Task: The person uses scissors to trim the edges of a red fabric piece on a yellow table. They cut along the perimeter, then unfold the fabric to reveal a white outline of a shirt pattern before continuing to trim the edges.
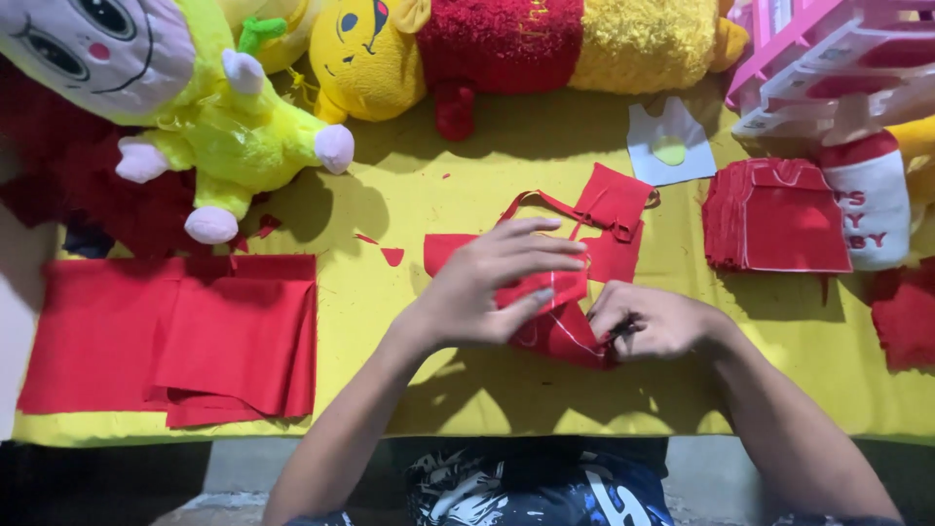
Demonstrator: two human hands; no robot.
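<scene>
Yellow surface carries red cloth sheets; right of them, cut pieces, then a stacked pile.

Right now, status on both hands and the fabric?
Left hand flat on red cloth piece, pinning it. Right hand pinching its lower edge. Red offcuts just beyond, cut stack at right; nothing blocking.
</scene>
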